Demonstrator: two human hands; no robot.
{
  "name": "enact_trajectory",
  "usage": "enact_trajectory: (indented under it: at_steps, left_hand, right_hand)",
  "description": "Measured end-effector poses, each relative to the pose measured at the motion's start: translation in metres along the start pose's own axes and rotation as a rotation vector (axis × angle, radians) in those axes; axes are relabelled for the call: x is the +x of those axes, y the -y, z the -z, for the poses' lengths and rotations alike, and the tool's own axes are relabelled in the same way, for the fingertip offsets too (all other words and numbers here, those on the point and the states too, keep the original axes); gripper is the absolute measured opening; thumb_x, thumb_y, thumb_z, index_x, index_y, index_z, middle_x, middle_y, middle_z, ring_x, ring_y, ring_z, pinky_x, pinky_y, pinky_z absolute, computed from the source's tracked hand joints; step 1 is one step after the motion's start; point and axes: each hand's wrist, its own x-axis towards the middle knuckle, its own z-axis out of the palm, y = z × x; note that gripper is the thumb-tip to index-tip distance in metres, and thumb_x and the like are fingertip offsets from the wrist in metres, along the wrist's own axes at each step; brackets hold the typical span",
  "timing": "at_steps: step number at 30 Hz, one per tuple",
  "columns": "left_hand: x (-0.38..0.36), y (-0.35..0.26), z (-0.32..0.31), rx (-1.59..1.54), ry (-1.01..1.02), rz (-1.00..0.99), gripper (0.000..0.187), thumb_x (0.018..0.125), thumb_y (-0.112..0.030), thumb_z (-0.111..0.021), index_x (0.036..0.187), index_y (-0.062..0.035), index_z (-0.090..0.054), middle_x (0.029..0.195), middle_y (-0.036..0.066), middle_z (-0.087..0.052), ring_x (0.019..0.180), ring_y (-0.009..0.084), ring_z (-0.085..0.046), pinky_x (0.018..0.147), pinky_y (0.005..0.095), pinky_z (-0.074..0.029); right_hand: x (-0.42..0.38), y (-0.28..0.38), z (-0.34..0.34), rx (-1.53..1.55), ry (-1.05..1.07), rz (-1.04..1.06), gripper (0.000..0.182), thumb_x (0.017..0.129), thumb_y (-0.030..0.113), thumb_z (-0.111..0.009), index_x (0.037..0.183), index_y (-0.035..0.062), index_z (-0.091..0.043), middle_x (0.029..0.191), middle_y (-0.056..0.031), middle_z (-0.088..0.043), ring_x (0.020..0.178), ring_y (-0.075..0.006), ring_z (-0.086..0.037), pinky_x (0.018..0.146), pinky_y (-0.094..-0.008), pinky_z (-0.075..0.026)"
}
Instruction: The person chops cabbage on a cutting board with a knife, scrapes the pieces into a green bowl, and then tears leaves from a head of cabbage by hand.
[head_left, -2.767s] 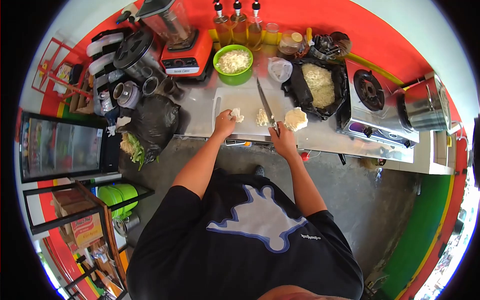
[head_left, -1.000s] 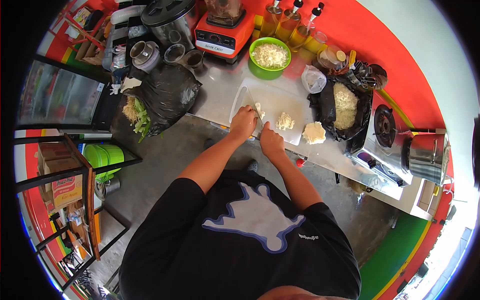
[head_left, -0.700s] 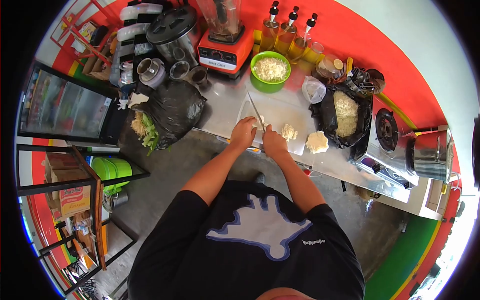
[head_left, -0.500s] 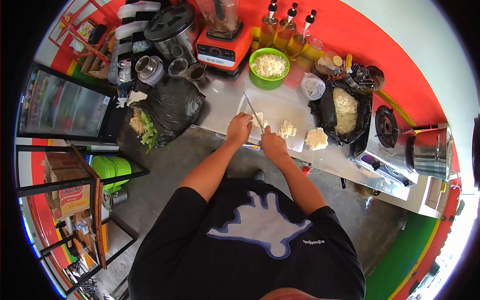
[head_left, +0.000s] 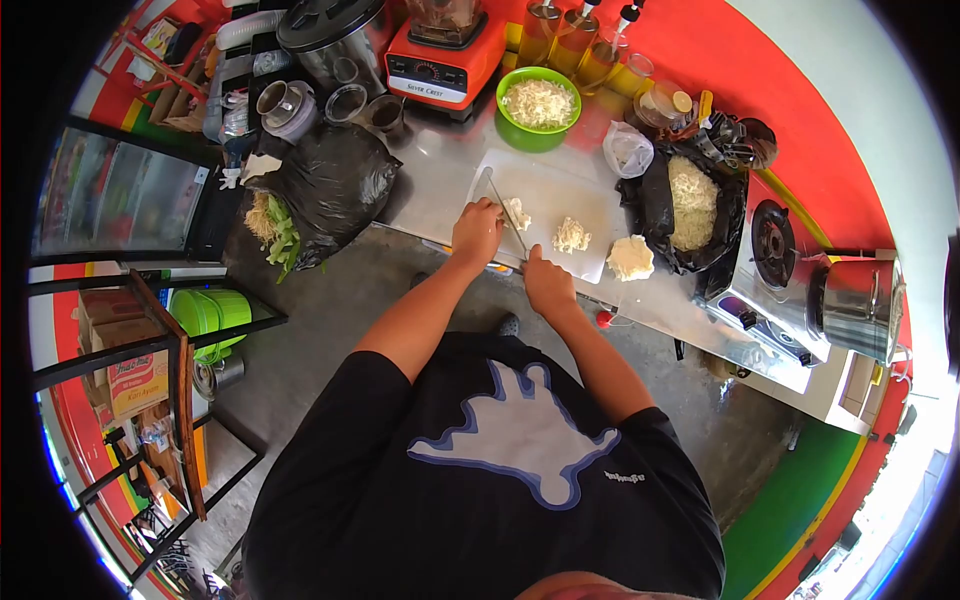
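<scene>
My right hand [head_left: 549,280] is wrapped around the handle of a knife [head_left: 505,208], whose blade slants up and left over a white cutting board [head_left: 592,212]. My left hand [head_left: 478,235] has its fingers bent against a whitish food piece [head_left: 517,213], perhaps mushroom, beside the blade; the fingers partly hide it. A shredded pale pile [head_left: 571,236] lies on the board to the right of the knife. Farther right, a larger cream-coloured piece [head_left: 630,258] rests by the board's edge.
Behind the board stand a green bowl [head_left: 530,139] of pale shreds and a red blender [head_left: 440,70]. Black bags flank the board: a leafy-vegetable one [head_left: 345,185] left, an open one [head_left: 655,215] with pale food right. Oil bottles [head_left: 570,45] line the wall; a stove [head_left: 765,270] is far right.
The view has shifted slightly. The knife blade has tilted a little relative to the board, and the whitish piece now shows mostly to the blade's right. Both hands stay near the same spot.
</scene>
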Motion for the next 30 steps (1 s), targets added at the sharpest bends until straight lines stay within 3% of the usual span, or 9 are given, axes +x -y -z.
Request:
enact_trajectory:
  at_steps: [18,24,30]
  left_hand:
    - [-0.003,0.000,0.012,0.032,0.081,0.040,0.015,0.087,-0.009,-0.064,0.101,-0.0080,-0.066,0.110,0.008,-0.061,0.108,0.0320,-0.058,0.088,0.0449,-0.054]
    - [0.002,0.020,0.020,0.033,-0.009,0.078,0.019,0.083,-0.004,-0.066,0.102,-0.0059,-0.066,0.110,0.010,-0.061,0.107,0.0334,-0.057,0.091,0.0448,-0.052]
    - [0.009,0.020,0.012,-0.057,-0.079,-0.181,0.028,0.079,0.001,-0.065,0.106,-0.0058,-0.067,0.110,0.010,-0.061,0.105,0.0344,-0.057,0.096,0.0432,-0.047]
  right_hand:
    - [0.042,0.026,0.009,0.023,0.015,-0.028,0.030,0.103,0.028,-0.048,0.116,0.0012,-0.043,0.100,-0.0231,-0.072,0.094,-0.0390,-0.072,0.080,-0.0488,-0.057]
    - [0.015,0.012,0.006,0.050,-0.019,-0.026,0.034,0.103,0.032,-0.049,0.113,0.0009,-0.044,0.096,-0.0264,-0.071,0.090,-0.0430,-0.071,0.078,-0.0518,-0.056]
    - [-0.017,-0.014,0.010,0.241,-0.066,0.011,0.036,0.102,0.034,-0.050,0.111,0.0002,-0.043,0.088,-0.0313,-0.068,0.084,-0.0505,-0.067,0.076,-0.0600,-0.052]
